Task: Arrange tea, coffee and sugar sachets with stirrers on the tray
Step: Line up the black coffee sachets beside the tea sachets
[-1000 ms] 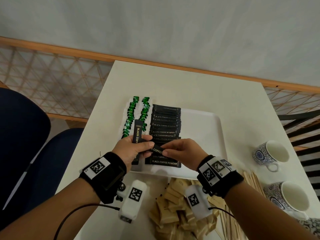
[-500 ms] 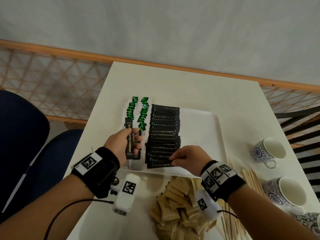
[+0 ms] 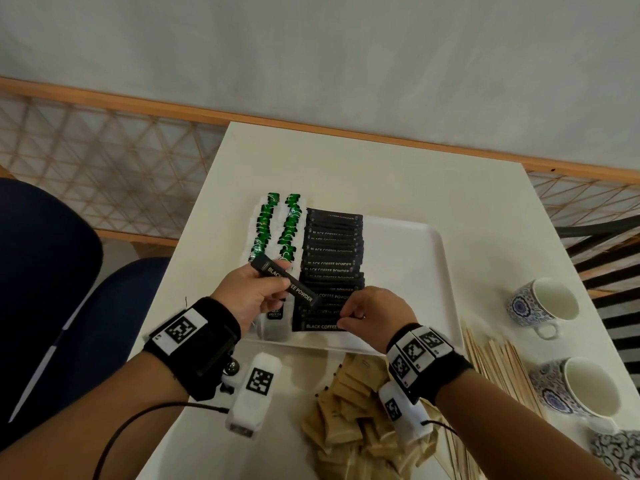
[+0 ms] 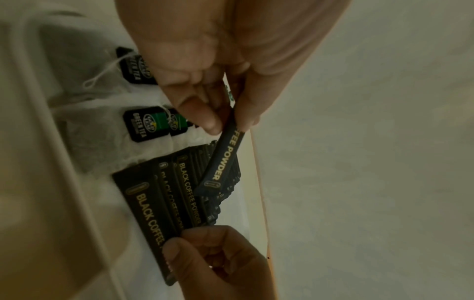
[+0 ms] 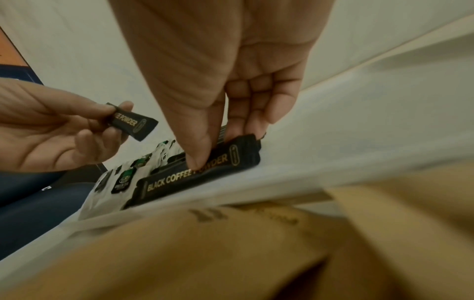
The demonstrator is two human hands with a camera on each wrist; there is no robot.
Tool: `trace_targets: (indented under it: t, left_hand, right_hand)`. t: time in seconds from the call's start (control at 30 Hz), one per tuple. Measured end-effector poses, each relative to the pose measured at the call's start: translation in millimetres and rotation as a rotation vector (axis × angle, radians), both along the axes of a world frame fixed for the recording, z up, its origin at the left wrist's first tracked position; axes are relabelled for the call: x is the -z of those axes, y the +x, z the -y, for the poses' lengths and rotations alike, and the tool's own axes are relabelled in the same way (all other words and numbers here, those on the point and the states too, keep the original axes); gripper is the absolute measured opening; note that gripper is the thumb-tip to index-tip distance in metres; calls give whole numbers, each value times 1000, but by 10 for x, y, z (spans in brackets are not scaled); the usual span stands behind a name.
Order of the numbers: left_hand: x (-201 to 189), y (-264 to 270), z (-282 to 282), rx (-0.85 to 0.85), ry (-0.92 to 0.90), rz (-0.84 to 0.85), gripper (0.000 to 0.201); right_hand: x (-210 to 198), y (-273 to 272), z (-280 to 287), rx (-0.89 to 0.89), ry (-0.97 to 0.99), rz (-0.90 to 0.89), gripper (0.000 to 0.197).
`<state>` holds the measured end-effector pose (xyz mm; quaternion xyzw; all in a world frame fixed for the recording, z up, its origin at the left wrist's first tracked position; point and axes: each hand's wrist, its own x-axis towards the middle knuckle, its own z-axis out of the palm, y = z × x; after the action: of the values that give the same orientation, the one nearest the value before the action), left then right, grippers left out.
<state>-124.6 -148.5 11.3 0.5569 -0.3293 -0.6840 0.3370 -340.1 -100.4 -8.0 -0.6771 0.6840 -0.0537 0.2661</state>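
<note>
The left hand (image 3: 254, 295) has tilted its pinched coffee sachet (image 3: 286, 285) rightward; the right hand (image 3: 375, 315) still pinches the nearest sachet (image 3: 317, 326).

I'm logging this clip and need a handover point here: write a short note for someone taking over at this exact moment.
Left hand: holds one loose black coffee sachet above the tray, not yet placed.
Right hand: fingertips pinch the nearest sachet of the coffee row at the tray's near edge.
White tray: two columns of green tea bags on its left side, the overlapped coffee row beside them, right part bare.
Off the tray: brown sugar sachets in a pile in front of it, wooden stirrers to its right, near two cups.
Left: place the held sachet, then sugar and stirrers.
</note>
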Motion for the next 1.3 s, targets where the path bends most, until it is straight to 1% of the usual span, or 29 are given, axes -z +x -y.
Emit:
trace_targets:
  t: [0.17, 0.27, 0.37, 0.47, 0.57, 0.63, 0.67, 0.73, 0.8, 0.87, 0.93, 1.07, 1.2, 1.3]
  left_hand:
    - [-3, -49, -72, -8, 50, -45, 26]
    - [4, -129, -138, 9, 70, -38, 27]
    - [14, -260, -230, 11, 88, -64, 25]
    - [6, -353, -292, -10, 91, -105, 17]
    - [-15, -339, -294, 20, 56, -77, 10]
    - [-24, -292, -280, 98, -16, 27, 9]
    - [-22, -264, -276, 153, -75, 117, 10]
    - [-14, -209, -282, 271, -224, 352, 10]
    - [-17, -165, -299, 385, -359, 576, 6]
    - [-25, -140, -316, 466, -423, 702, 5]
    - [-25, -118, -319, 504, -450, 760, 6]
    - [-18, -88, -301, 566, -506, 867, 9]
    - [-8, -124, -309, 616, -529, 904, 3]
    - [24, -196, -310, 677, -529, 910, 6]
  right_hand:
    - [10, -44, -15, 24, -105, 39, 13]
    - [-54, -33, -23, 94, -170, 166, 23]
    - [-160, 7, -96, 96, -78, 356, 21]
    - [-179, -8, -197, 91, 12, 398, 15]
    - [-193, -89, -240, 163, 39, 468, 13]
    - [-200, -141, -261, 190, 81, 488, 16]
    - [-201, -162, -270, 189, 101, 489, 20]
    - [-199, -197, -289, 185, 134, 481, 27]
    - [-203, -230, -301, 189, 159, 461, 26]
    - [-204, -261, -309, 189, 172, 418, 19]
    - [-194, -273, -309, 177, 168, 356, 15]
    - [-164, -259, -291, 137, 147, 209, 14]
    - [-133, -214, -241, 8, 131, 38, 15]
    - [-95, -168, -214, -37, 124, 3, 15]
